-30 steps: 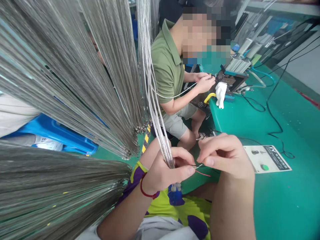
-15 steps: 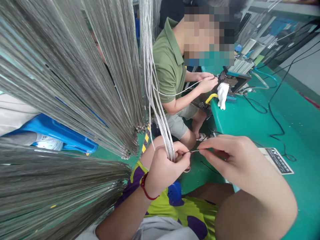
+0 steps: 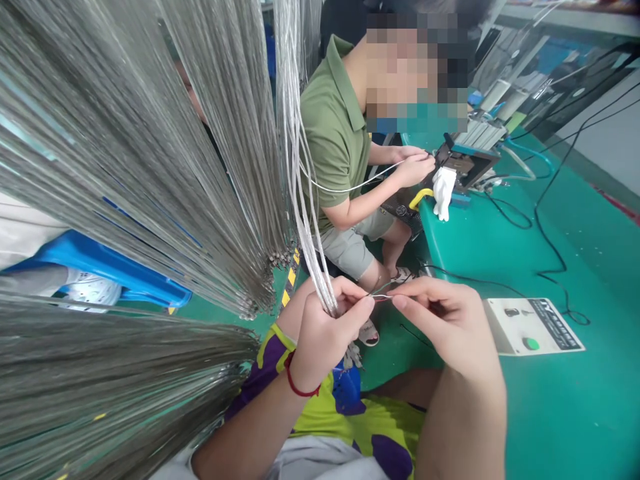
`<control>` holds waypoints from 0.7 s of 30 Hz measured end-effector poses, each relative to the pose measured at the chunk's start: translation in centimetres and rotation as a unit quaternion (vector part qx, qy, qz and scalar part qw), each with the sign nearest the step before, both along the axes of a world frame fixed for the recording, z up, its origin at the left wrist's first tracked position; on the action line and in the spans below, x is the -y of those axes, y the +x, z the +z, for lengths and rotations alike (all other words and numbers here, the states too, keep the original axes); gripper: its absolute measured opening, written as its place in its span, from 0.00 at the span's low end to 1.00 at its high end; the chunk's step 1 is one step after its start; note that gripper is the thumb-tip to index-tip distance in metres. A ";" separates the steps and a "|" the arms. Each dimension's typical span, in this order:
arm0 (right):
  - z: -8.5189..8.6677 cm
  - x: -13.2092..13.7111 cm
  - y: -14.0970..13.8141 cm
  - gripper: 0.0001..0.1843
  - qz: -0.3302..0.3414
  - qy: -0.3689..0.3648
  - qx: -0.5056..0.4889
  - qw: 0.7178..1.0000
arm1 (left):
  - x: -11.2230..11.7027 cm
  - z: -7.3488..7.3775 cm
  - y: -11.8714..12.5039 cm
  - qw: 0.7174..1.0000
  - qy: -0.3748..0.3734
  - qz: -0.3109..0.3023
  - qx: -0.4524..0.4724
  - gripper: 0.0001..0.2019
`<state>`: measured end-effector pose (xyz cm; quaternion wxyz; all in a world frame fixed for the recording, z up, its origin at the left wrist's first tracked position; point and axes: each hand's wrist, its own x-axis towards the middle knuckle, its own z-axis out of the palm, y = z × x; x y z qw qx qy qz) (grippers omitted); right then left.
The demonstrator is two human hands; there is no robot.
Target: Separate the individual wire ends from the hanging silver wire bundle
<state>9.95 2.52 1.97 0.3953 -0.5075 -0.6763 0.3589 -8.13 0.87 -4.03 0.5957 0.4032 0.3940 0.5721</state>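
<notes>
My left hand (image 3: 320, 343) is closed around a bundle of silvery cables (image 3: 314, 257) that hangs down from above. Thin wires (image 3: 381, 297), one white and one reddish, stretch across the small gap between my two hands. Their near part is pinched between my left thumb and forefinger. On the other side my right hand (image 3: 447, 323) pinches the wires between thumb and fingertips. Frayed cable ends (image 3: 353, 355) show below my left hand.
Thick hanks of grey cables (image 3: 200, 133) hang along the left. A co-worker in a green shirt (image 3: 327, 130) holds a white cable at a bench machine (image 3: 465, 160). On the green table (image 3: 540, 247) are a white control box (image 3: 510, 323), a white glove (image 3: 443, 193) and black leads.
My right hand has lowered its wrist and shifted slightly left, uncovering the control box. My left hand has moved a little left with the cables. White and reddish wires show more clearly between them.
</notes>
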 end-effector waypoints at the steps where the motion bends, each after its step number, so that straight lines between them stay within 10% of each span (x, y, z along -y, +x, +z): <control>1: -0.7 -0.4 0.2 0.07 0.005 -0.016 -0.046 0.999 | 0.0 -0.2 0.0 1.000 -0.004 -0.018 0.019 0.08; 6: -2.3 -4.2 1.6 0.06 0.150 -0.123 -0.161 0.968 | -0.1 -0.1 -0.1 0.989 -0.006 -0.130 0.075 0.09; 12: -0.3 -7.2 1.9 0.11 0.322 -0.161 -0.106 0.927 | -0.4 0.5 -0.3 0.976 -0.023 -0.210 0.059 0.08; 21: 0.9 -3.9 1.8 0.09 0.191 -0.045 -0.114 0.974 | 0.1 0.3 0.0 0.980 -0.020 -0.141 0.136 0.10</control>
